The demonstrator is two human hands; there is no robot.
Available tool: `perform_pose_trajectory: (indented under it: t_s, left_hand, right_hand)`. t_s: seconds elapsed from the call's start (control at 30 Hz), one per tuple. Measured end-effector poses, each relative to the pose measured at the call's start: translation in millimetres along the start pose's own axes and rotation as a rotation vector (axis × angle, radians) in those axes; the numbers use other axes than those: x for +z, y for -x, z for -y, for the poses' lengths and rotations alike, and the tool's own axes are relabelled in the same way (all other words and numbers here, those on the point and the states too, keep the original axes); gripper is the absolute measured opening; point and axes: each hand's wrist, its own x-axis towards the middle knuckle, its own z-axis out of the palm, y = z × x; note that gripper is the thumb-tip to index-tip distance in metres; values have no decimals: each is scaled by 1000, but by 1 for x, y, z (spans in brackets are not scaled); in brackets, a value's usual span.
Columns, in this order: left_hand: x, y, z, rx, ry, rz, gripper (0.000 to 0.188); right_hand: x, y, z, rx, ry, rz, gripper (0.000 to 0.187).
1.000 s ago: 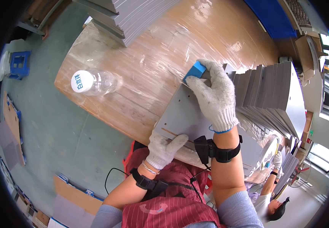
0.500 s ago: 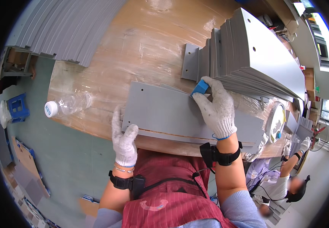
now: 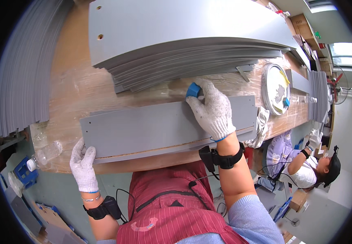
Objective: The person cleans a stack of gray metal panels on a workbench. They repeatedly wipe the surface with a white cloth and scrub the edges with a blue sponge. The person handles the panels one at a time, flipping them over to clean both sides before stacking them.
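Observation:
A long grey board (image 3: 155, 126) lies across the table before me, with small holes near its ends and a brown, raw-looking strip along its near edge. Another board shows partly beneath it. My left hand (image 3: 83, 166), in a white knit glove, grips the board's left near corner, thumb at the near edge and fingers by the end; their tips are partly hidden. Over the board's far edge, my right hand (image 3: 212, 109), gloved alike, pinches a small blue block (image 3: 193, 90) between thumb and fingers. Whether the block touches the board I cannot tell.
A tall stack of grey boards (image 3: 155, 61) stands just beyond, another stack (image 3: 25, 77) at the far left. To the right are a round white lid-like tub (image 3: 275, 89) and a crumpled cloth (image 3: 260, 128). A clear bottle (image 3: 47, 154) lies left. A co-worker (image 3: 302, 162) sits at right.
My view has swung, bringing the far stack closer. My right hand with the blue block has shifted rightward along the board's far edge. My left hand stays at the board's left end.

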Motion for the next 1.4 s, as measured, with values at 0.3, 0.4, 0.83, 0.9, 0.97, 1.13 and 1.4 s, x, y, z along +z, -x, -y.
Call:
perform_pose_trajectory:
  t_s: [0.3, 0.4, 0.83, 0.9, 0.97, 1.13, 1.4]
  left_hand:
    - [5, -1, 16, 73, -184, -119, 52]
    - [4, -1, 15, 54, -239, -151, 50]
    - [25, 8, 6, 51, -400, -215, 50]
    - [33, 10, 2, 40, -432, -220, 50]
    - [35, 11, 0, 40, -469, -222, 51]
    - [49, 15, -10, 29, -584, -202, 51]
    - [91, 16, -6, 443, -827, -200, 53]
  right_hand:
    - [-71, -3, -97, 117, 78, -67, 38]
    - [-99, -5, -129, 185, 106, -94, 36]
    - [-159, 28, -287, 717, -1183, -246, 24]
    - [-143, 40, -265, 834, -1258, -381, 19]
    - [-129, 58, -289, 822, -1244, -437, 19]
    - [-135, 61, -314, 679, -790, -464, 44]
    - [-170, 6, -301, 617, -846, -277, 38]
